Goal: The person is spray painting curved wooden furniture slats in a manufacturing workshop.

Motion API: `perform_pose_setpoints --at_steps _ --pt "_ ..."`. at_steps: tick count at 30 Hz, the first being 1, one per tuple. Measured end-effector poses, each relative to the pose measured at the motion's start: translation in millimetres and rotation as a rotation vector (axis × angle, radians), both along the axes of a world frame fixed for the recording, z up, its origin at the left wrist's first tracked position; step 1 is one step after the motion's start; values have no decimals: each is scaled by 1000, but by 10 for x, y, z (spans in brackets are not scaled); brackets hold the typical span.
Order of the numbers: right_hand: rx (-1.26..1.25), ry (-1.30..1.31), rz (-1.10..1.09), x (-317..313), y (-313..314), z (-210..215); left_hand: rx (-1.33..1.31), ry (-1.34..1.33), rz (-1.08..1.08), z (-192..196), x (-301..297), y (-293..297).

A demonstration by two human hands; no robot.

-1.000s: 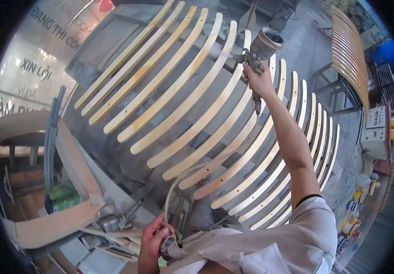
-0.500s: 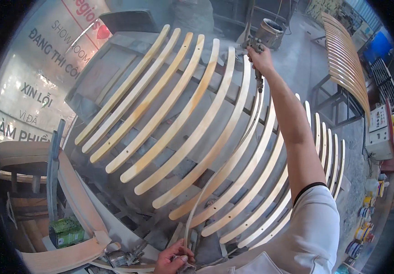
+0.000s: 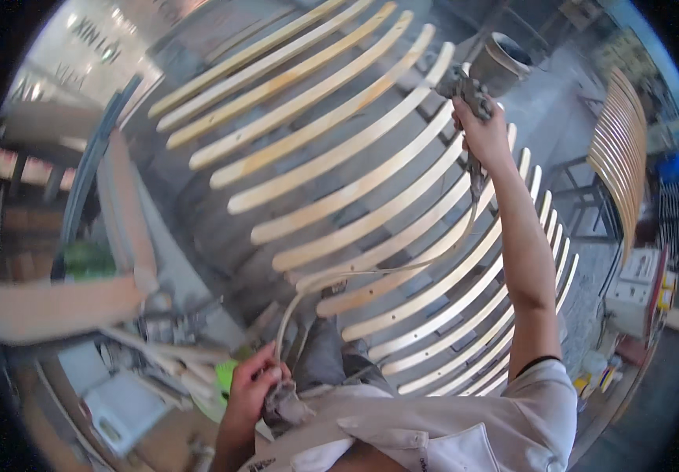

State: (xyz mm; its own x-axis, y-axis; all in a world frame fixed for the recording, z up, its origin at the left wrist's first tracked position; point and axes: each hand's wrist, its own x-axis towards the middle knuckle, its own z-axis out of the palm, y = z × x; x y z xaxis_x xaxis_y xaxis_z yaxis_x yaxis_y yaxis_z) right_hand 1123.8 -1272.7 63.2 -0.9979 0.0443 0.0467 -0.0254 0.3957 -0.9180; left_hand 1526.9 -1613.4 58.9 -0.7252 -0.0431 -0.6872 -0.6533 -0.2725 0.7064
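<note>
My right hand (image 3: 484, 135) is stretched forward, closed round a metal spray gun (image 3: 472, 93). The gun is held over the far ends of a row of long, curved, pale wooden slats (image 3: 265, 233) laid side by side. A thin light hose (image 3: 355, 273) runs from the gun's lower end, sags across the slats and comes back to my left hand (image 3: 251, 384). Low in the view, close to my body, my left hand grips this hose with its fingers curled. Beside that hand is a crumpled greyish thing (image 3: 286, 407) that I cannot make out.
A grey bucket-like pot (image 3: 503, 67) stands beyond the gun. Off to the right, a curved panel of slats (image 3: 623, 149) leans on a dark stand, with a white control box (image 3: 634, 275) nearer. At left are a curved wooden frame (image 3: 64, 305) and a white plastic container (image 3: 123, 413).
The view has tilted down, so the slats appear higher. My right hand still holds the spray gun out over their far ends. More of my left hand shows, and the hose bends more sharply.
</note>
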Motion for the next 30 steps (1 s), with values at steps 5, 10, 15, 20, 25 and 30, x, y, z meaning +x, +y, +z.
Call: perform_pose_setpoints --at_steps 5,10,15,20,25,30 --pt "-65 -115 129 1214 -654 17 -44 42 134 61 628 141" --pt "-109 -51 296 1977 -1311 -149 -16 49 303 95 1300 284" --pt "-153 53 402 2377 -1805 -232 -35 109 420 104 1754 369" --pt "-204 -36 496 2714 -1649 -305 -32 114 415 216 2004 398" --pt "-114 -4 333 2769 -1051 -500 -1 138 326 224 1915 338" --pt "-101 76 140 2389 -320 -791 21 58 189 216 1476 277"
